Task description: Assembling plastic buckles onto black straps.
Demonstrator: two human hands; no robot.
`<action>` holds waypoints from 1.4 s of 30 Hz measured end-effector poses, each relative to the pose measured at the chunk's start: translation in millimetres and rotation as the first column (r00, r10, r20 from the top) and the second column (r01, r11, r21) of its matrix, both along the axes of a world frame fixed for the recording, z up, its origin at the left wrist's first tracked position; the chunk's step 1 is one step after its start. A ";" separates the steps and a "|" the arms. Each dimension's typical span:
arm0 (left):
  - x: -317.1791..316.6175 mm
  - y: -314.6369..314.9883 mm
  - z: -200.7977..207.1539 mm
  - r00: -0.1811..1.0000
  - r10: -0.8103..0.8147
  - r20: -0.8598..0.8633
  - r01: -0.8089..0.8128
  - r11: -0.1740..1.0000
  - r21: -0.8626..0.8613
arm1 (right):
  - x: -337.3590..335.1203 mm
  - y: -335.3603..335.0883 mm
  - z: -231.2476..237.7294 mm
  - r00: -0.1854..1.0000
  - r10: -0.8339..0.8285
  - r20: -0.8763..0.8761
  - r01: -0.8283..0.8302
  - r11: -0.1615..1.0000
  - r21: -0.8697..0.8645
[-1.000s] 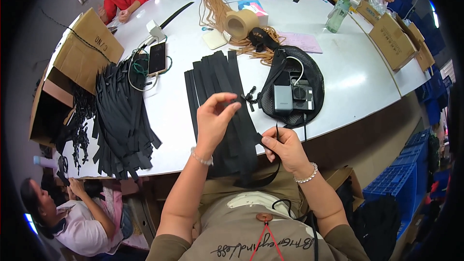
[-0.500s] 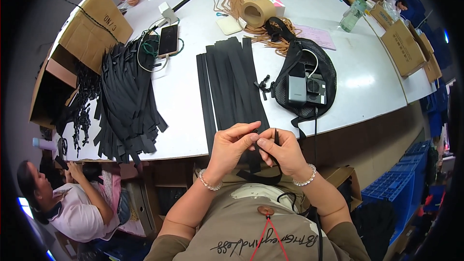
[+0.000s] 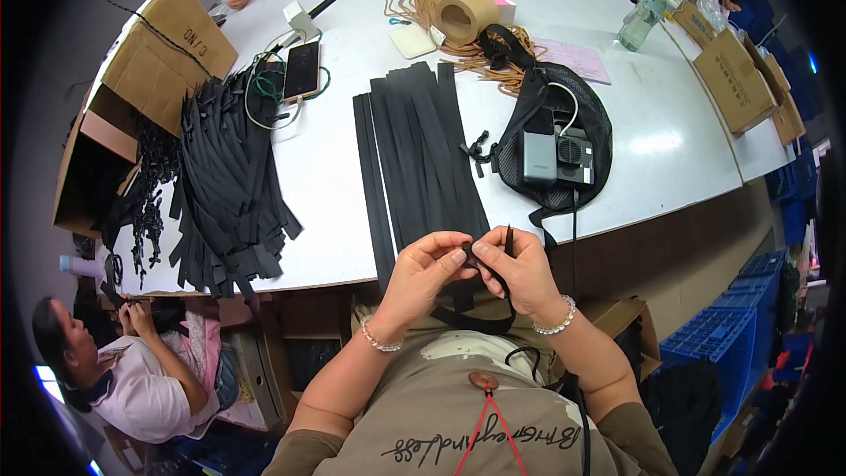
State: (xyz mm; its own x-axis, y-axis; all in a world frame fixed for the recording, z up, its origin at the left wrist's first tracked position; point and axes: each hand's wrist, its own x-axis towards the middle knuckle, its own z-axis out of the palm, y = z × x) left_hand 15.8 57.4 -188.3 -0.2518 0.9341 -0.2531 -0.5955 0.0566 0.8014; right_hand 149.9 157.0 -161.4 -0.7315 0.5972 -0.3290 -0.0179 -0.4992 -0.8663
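Close together at the table's near edge, both my hands work on one small spot. My left hand (image 3: 429, 269) pinches a small black piece (image 3: 469, 249), perhaps a buckle; its exact kind is too small to tell. Against it, my right hand (image 3: 520, 273) grips a black webbing strap (image 3: 508, 242), whose end pokes up between the fingers and whose length loops down toward my lap. Just beyond lies a stack of flat black straps (image 3: 414, 150). A few small black pieces (image 3: 479, 152) rest to the right of that stack.
At left, a heap of black straps (image 3: 231, 185) lies beside an open cardboard box (image 3: 163, 44) and a phone (image 3: 302, 70). A black mesh bag (image 3: 595, 115) holds a power bank. Tan cords, a tape roll (image 3: 467, 18) and a bottle (image 3: 641, 21) stand farther back. Another person (image 3: 150, 379) sits at lower left.
My fingertips have shifted slightly, and the small black piece shows more between them. The strap end in my right hand stands a little higher. The view has moved slightly.
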 end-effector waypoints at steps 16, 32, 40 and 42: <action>11.7 1.4 -4.8 0.955 0.248 -0.165 -0.228 0.965 0.134 | 6.9 -2.2 7.4 0.997 0.073 -0.016 -0.073 0.996 -0.047; 11.4 -0.3 -5.5 0.826 0.334 -0.454 -0.209 0.930 0.304 | 4.2 -12.2 8.6 1.000 0.004 -0.007 -0.004 0.996 -0.091; 12.4 -1.3 -9.7 0.812 0.356 -0.463 -0.229 0.924 0.308 | 1.7 -14.3 9.1 0.999 0.001 -0.043 -0.003 0.998 -0.066; 14.7 -1.4 -7.0 0.812 0.362 -0.458 -0.243 0.923 0.298 | 1.7 -13.8 8.2 0.999 0.005 -0.047 -0.008 0.997 -0.074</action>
State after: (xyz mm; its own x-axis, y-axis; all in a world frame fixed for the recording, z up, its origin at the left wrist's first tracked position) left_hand 30.4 56.0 -195.3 -0.5661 0.8041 0.1816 -0.0718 -0.2676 0.9609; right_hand 151.6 143.2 -153.2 -0.7510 0.5674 -0.3376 -0.0541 -0.5625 -0.8250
